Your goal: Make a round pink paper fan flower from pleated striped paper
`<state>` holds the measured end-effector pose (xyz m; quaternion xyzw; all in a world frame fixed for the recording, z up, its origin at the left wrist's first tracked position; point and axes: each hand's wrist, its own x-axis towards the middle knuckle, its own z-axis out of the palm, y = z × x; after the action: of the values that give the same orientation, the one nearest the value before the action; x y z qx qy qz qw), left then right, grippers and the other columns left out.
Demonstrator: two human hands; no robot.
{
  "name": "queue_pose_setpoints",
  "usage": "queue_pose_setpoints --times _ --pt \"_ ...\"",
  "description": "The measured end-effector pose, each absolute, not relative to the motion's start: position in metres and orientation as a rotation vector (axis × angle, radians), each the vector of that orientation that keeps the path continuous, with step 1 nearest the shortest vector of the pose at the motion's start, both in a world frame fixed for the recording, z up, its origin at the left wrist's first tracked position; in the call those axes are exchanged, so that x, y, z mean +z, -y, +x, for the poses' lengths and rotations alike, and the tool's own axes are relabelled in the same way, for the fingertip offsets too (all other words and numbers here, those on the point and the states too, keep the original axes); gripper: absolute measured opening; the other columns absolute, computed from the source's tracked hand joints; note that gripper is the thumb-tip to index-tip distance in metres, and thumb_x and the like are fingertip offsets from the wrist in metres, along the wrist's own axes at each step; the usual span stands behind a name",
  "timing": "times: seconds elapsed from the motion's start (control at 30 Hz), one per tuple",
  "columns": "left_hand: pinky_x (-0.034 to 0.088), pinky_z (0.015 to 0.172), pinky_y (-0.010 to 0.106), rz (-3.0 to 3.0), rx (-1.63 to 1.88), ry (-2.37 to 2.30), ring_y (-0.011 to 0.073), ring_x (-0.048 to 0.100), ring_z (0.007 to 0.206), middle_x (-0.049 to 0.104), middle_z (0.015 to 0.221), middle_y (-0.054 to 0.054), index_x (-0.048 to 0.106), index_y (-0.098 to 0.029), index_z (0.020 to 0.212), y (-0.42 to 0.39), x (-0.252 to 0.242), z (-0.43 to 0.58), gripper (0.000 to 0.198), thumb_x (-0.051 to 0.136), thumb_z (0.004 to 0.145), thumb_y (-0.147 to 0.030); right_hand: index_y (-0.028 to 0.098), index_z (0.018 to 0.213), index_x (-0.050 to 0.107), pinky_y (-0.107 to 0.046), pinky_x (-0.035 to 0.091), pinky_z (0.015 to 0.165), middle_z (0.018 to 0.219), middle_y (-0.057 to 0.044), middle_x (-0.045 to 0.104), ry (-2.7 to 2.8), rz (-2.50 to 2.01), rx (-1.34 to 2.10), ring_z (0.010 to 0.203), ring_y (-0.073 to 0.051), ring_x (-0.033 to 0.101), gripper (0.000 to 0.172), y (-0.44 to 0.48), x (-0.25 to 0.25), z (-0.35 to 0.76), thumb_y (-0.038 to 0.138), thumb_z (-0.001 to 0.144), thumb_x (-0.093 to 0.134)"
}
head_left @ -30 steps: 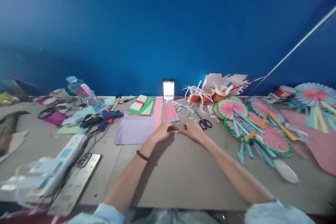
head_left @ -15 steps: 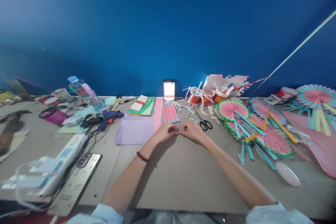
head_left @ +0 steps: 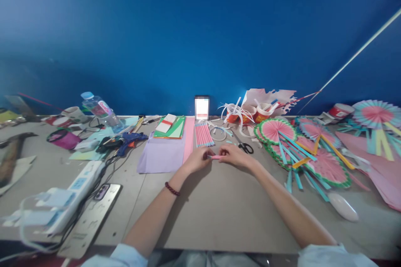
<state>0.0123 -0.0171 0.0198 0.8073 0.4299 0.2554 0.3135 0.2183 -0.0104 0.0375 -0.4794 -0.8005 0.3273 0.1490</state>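
Note:
Between my two hands, above the grey table, is a small pink paper strip (head_left: 215, 157) with a pale end. My left hand (head_left: 198, 159) pinches its left end, and my right hand (head_left: 233, 156) pinches its right end. The fingers partly cover the strip. Just beyond my hands lies a pleated pink paper piece (head_left: 204, 134) with light blue edges. Black-handled scissors (head_left: 246, 148) rest close behind my right hand. To the left of my left hand are purple paper sheets (head_left: 161, 154) and a pink sheet (head_left: 188, 133).
Finished paper fans (head_left: 278, 131) with ribbons lie at right, near a white computer mouse (head_left: 343, 207). At left are a blue glue gun (head_left: 131, 139), a phone (head_left: 90, 219), a power strip (head_left: 78, 192), a hammer (head_left: 12, 150) and a bottle (head_left: 102, 108). Paper cups (head_left: 263, 112) stand by the wall.
My hands have moved slightly apart, my right hand shifting right. The pink strip between the fingertips now shows more clearly. The things on the table have stayed in place.

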Motion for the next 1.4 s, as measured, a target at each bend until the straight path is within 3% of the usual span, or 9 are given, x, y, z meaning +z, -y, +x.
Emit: queue_pose_setpoints --times 0.1,0.23,0.4,0.63,0.77,0.87,1.0,1.2,1.4 --pt "0.040 0.062 0.026 1.970 0.785 -1.108 0.0150 0.053 0.068 0.061 0.075 0.003 0.067 -0.016 0.079 0.015 0.018 0.013 0.010 0.061 0.073 -0.021 0.017 0.074 0.066 -0.024 0.033 0.056 0.065 0.000 0.060 2.291 -1.379 0.987 0.061 -0.012 0.049 0.020 0.011 0.045 0.222 0.036 0.077 0.063" --pt "0.040 0.055 0.024 1.578 0.932 -1.075 0.0124 0.054 0.059 0.061 0.071 0.002 0.062 -0.016 0.090 0.016 0.018 0.015 0.024 0.063 0.075 -0.034 0.017 0.085 0.069 -0.026 0.038 0.056 0.062 -0.001 0.063 2.232 -1.374 1.172 0.055 -0.013 0.052 0.027 0.013 0.055 0.229 0.041 0.082 0.057" --pt "0.046 0.052 0.024 1.301 1.008 -1.069 0.0097 0.056 0.053 0.063 0.079 0.001 0.055 -0.019 0.104 0.019 0.027 0.015 0.038 0.066 0.074 -0.040 0.019 0.100 0.067 -0.026 0.045 0.068 0.092 -0.005 0.068 2.144 -1.206 1.379 0.077 -0.016 0.060 0.030 0.011 0.058 0.236 0.039 0.080 0.061" --pt "0.051 0.065 0.027 1.317 1.047 -1.106 0.0118 0.061 0.066 0.067 0.095 0.006 0.056 -0.018 0.104 0.017 0.030 0.015 0.034 0.064 0.076 -0.035 0.016 0.091 0.067 -0.022 0.041 0.052 0.072 -0.001 0.061 1.909 -1.137 1.772 0.057 -0.009 0.051 0.036 0.012 0.042 0.225 0.048 0.075 0.065" --pt "0.050 0.082 0.030 1.614 1.130 -1.217 0.0168 0.063 0.093 0.066 0.106 0.009 0.057 -0.018 0.105 0.015 0.027 0.013 0.026 0.047 0.089 -0.037 0.015 0.088 0.066 -0.021 0.039 0.050 0.066 0.001 0.059 1.818 -1.202 1.816 0.053 -0.008 0.050 0.036 0.010 0.035 0.225 0.047 0.071 0.069" --pt "0.040 0.101 0.037 2.071 1.094 -1.287 0.0197 0.052 0.118 0.061 0.121 0.009 0.058 -0.020 0.111 0.014 0.019 0.011 0.028 0.038 0.093 -0.030 0.015 0.085 0.064 -0.019 0.033 0.045 0.059 0.004 0.055 1.736 -1.271 1.827 0.047 -0.006 0.046 0.035 0.008 0.036 0.230 0.046 0.070 0.070" --pt "0.030 0.108 0.044 2.487 0.785 -1.426 0.0252 0.037 0.132 0.050 0.136 0.011 0.054 -0.018 0.121 0.016 0.007 0.013 0.033 0.042 0.093 -0.030 0.015 0.092 0.060 -0.019 0.032 0.043 0.055 0.006 0.053 1.659 -1.396 1.767 0.043 -0.006 0.044 0.035 0.005 0.041 0.238 0.041 0.071 0.070" --pt "0.038 0.092 0.040 2.634 0.703 -1.469 0.0246 0.056 0.103 0.065 0.103 0.011 0.061 -0.017 0.101 0.019 0.013 0.018 0.021 0.046 0.090 -0.026 0.016 0.120 0.049 -0.020 0.035 0.044 0.051 0.009 0.052 1.665 -1.489 1.667 0.041 -0.008 0.045 0.052 -0.001 0.041 0.248 0.031 0.074 0.067" --pt "0.040 0.076 0.037 2.550 0.652 -1.437 0.0214 0.060 0.073 0.065 0.072 0.011 0.066 -0.018 0.078 0.026 0.019 0.020 0.033 0.039 0.092 -0.029 0.017 0.120 0.049 -0.020 0.041 0.046 0.055 0.008 0.055 1.731 -1.438 1.709 0.044 -0.008 0.048 0.050 0.000 0.038 0.249 0.030 0.075 0.066"
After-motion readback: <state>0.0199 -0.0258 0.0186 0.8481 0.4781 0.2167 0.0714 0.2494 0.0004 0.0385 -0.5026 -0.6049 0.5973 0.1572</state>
